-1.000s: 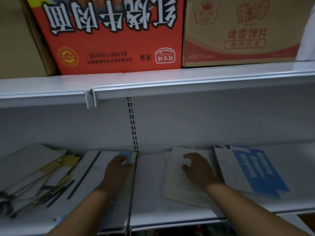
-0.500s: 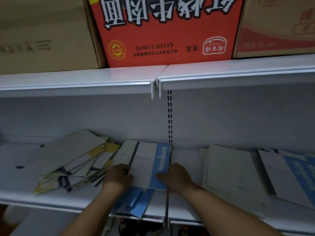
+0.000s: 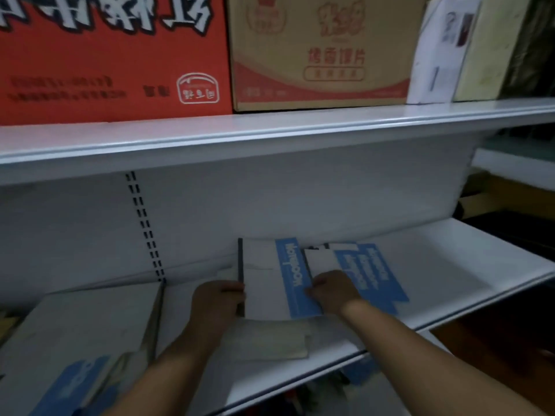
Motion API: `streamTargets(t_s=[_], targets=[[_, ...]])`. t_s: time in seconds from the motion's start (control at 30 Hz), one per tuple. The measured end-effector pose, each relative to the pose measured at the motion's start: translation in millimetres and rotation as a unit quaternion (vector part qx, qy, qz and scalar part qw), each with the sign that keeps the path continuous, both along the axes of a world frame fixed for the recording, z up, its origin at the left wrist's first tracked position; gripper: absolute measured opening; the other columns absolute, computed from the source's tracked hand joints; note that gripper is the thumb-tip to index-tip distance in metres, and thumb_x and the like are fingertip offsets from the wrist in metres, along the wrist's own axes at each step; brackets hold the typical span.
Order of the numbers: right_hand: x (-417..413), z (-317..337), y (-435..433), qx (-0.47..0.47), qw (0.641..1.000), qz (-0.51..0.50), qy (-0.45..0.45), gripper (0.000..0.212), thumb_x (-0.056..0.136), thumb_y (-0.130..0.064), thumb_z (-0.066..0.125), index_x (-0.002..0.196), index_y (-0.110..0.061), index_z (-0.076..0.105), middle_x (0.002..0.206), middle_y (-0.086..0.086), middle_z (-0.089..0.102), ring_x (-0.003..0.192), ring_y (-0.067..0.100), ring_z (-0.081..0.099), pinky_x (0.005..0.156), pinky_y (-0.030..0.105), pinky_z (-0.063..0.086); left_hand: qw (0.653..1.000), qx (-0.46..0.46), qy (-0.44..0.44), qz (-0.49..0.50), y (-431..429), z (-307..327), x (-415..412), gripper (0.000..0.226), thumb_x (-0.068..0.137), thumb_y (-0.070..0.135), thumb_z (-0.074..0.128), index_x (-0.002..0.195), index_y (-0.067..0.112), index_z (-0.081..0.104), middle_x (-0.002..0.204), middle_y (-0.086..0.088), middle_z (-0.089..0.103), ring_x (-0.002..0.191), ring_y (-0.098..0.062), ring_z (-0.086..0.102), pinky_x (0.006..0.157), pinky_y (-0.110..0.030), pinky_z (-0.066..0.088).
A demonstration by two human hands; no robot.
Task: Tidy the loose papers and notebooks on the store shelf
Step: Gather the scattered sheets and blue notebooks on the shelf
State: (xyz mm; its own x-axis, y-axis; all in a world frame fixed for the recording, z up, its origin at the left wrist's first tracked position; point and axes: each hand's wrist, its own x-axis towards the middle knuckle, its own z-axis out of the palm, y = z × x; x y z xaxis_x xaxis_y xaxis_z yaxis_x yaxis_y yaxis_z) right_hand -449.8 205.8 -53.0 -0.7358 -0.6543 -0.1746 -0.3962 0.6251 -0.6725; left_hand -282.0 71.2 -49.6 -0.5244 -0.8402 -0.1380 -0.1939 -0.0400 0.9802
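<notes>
The notebook (image 3: 279, 280), white with a blue "Notebook" band, now lies on the right bay of the lower shelf (image 3: 450, 265), whereas half a second ago we had it over the seam by the slotted upright (image 3: 144, 226). We have carried it rightward and set it partly over the loose papers (image 3: 270, 340), with its blue edge meeting the blue-printed notebook (image 3: 372, 274) that sat alone on that side a moment earlier.

Our left hand (image 3: 217, 307) is clasped on the dark spine edge, fingers curled over it. Our right hand (image 3: 333, 292) presses down on the blue band where the two covers meet; whether it pinches the edge or only rests flat on it, we cannot tell through the blur.

On the left bay another pile (image 3: 84, 334) stays behind, one cover showing blue near the lower edge of the view. Above, the red carton (image 3: 114, 61) and the brown carton (image 3: 321, 52) sit on the upper shelf.

We judge that a single stack is being gathered on the right bay. The covers are not yet square to each other, so aligning comes next, and the left pile is still to be fetched.
</notes>
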Motion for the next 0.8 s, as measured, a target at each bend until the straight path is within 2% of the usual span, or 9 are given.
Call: streamTargets(t_s=[0.07,0.2,0.27,0.37,0.43,0.57,0.63,0.7,0.8], targets=[[-26.6,4.0,29.4,0.031,0.999,-0.037,0.02,0.041,0.089,-0.024,0.057,0.054,-0.01,0.041,0.057,0.003,0.044,0.053,0.009,0.043,0.051,0.02,0.037,0.999,0.003,-0.007,-0.035,19.3,-2.9,-34.4,0.019,0.074,-0.007,0.069,0.086,0.008,0.073,0.082,-0.011,0.07,0.084,-0.03,0.067,0.086,-0.044,0.056],[-62.6,13.1,67.2,0.045,0.996,-0.082,0.003,0.028,0.088,-0.026,0.061,0.063,-0.016,0.056,0.072,-0.001,0.053,0.078,0.014,0.053,0.077,0.024,0.041,0.994,-0.047,-0.024,-0.098,45.8,-5.5,-80.9,0.022,0.075,0.001,0.069,0.074,0.022,0.069,0.095,-0.012,0.072,0.087,-0.024,0.067,0.09,-0.04,0.054],[-68.8,14.9,72.7,0.063,0.995,-0.08,0.003,0.028,0.087,-0.029,0.062,0.095,-0.002,0.069,0.104,0.011,0.066,0.099,0.023,0.061,0.09,0.031,0.047,0.99,-0.074,-0.042,-0.112,48.5,-2.8,-87.3,0.013,0.076,0.009,0.068,0.076,0.022,0.068,0.092,-0.004,0.07,0.079,-0.016,0.062,0.083,-0.026,0.053],[-63.4,9.6,61.2,0.101,0.99,-0.055,0.076,0.057,0.092,-0.038,0.051,0.139,-0.006,0.042,0.145,0.011,0.043,0.131,0.025,0.043,0.107,0.031,0.034,0.986,-0.116,-0.083,-0.083,34.7,-1.0,-73.2,0.023,0.078,0.017,0.065,0.1,0.012,0.071,0.1,-0.002,0.065,0.097,-0.017,0.06,0.088,-0.024,0.046],[-47.1,7.5,38.0,0.036,0.992,-0.043,0.111,0.048,0.093,-0.033,0.051,0.135,-0.009,0.047,0.142,0.01,0.048,0.128,0.025,0.046,0.106,0.03,0.035,0.98,-0.147,-0.12,-0.059,19.6,-0.3,-49.8,0.025,0.082,0.013,0.062,0.107,0.011,0.069,0.108,-0.003,0.065,0.104,-0.019,0.06,0.088,-0.022,0.045],[14.1,8.4,-37.6,-0.063,0.984,0.071,0.152,0.027,0.089,-0.024,0.056,0.11,-0.013,0.068,0.12,0.006,0.065,0.114,0.023,0.057,0.093,0.025,0.041,0.979,-0.144,-0.147,0.0,-11.2,-2.1,15.9,0.021,0.085,0.011,0.059,0.103,0.015,0.068,0.1,-0.004,0.065,0.077,-0.011,0.058,0.062,-0.018,0.045],[55.4,9.4,-75.3,-0.088,0.976,0.141,0.142,0.018,0.087,-0.023,0.056,0.089,-0.019,0.074,0.1,0.004,0.071,0.102,0.022,0.062,0.084,0.025,0.043,0.977,-0.138,-0.157,0.044,-23.7,-1.9,53.8,0.02,0.084,0.01,0.06,0.102,0.013,0.069,0.104,-0.008,0.067,0.084,-0.016,0.061,0.07,-0.019,0.044],[93.4,4.4,-106.4,-0.095,0.97,0.198,0.104,0.026,0.084,-0.02,0.054,0.064,-0.018,0.07,0.075,0.006,0.069,0.084,0.024,0.065,0.074,0.028,0.047,0.965,-0.158,-0.197,0.074,-36.0,-4.2,89.9,0.022,0.083,0.009,0.061,0.102,0.013,0.07,0.11,-0.01,0.069,0.098,-0.021,0.063,0.078,-0.018,0.041],[139.8,-9.5,-144.6,-0.087,0.97,0.224,-0.035,0.027,0.082,-0.019,0.056,0.073,0.003,0.07,0.081,0.021,0.071,0.08,0.034,0.069,0.076,0.042,0.056,0.949,-0.166,-0.245,0.112,-51.2,-6.5,137.3,0.026,0.081,0.009,0.063,0.106,0.009,0.069,0.113,-0.01,0.069,0.106,-0.022,0.062,0.083,-0.02,0.043]])
